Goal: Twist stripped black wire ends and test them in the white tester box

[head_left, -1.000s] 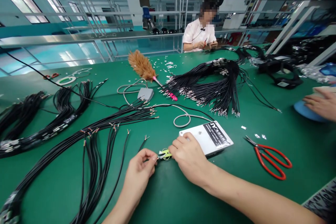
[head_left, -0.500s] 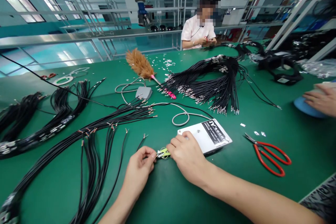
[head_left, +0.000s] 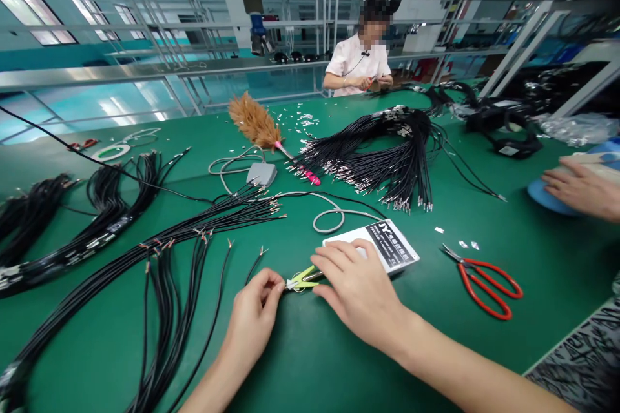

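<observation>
1. The left hand pinched a black wire at its tip, fingers closed together on it.
2. The right hand lay with fingers spread over the yellow-green cutters, between the two hands on the green table.
3. A white box sat just behind the right hand; red scissors lay well to its right.

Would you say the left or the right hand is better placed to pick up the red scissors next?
Probably the right hand: the red scissors lie on its side, while the left hand pinches a black wire at the yellow-green tool.
</observation>
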A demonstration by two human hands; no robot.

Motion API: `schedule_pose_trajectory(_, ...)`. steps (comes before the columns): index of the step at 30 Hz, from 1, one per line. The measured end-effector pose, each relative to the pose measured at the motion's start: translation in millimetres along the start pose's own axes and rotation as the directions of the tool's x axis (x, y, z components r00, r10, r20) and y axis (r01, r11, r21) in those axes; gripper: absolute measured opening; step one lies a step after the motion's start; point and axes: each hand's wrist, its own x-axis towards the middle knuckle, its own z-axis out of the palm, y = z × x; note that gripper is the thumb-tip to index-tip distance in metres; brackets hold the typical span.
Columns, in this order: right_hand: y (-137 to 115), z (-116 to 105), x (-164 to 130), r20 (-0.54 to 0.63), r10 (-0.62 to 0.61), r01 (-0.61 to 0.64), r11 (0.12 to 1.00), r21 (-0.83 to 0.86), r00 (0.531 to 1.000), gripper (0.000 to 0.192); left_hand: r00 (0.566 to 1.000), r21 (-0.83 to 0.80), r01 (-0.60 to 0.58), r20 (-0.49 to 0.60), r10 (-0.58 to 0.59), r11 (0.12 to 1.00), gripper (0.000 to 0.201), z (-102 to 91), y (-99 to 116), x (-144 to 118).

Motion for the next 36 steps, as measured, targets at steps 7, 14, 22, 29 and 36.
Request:
schedule_pose_trajectory(7,23.0,-11.8,-66.1,-0.254,0.205,-0.168,0.972,0.162,0.945,0.019,1.0,0.04,-0.015,-0.001,0.015,0.999,0.017,-1.5,-7.1,0.6)
schedule_pose_trajectory(14,9.5,-2.0,-76.7,-0.243,0.124,-0.095,0.987,0.126,0.962,0.018,1.0,0.048,-0.012,-0.007,0.013,0.999,0.017,-2.4,-8.4,0.7)
schedule_pose_trajectory(22,17.9,2.5,-74.9,-0.284,0.11,-0.094,0.993,0.07,0.952,0.014,0.997,0.064,0.036,-0.064,-0.032,0.997,0.018,-18.0,-6.6,-6.7)
schedule_pose_trajectory(29,-8.7,-2.5,-66.0,-0.277,0.075,-0.012,0.975,0.221,0.958,0.024,0.998,-0.037,0.067,0.009,-0.067,0.997,0.026,-18.9,4.3,-27.5)
schedule_pose_trajectory(36,-48.2,20.2,-39.7,-0.002,0.124,-0.106,0.861,0.497,0.992,0.011,0.986,-0.181,0.122,0.138,-0.098,0.976,0.027,-2.8,20.4,-59.6)
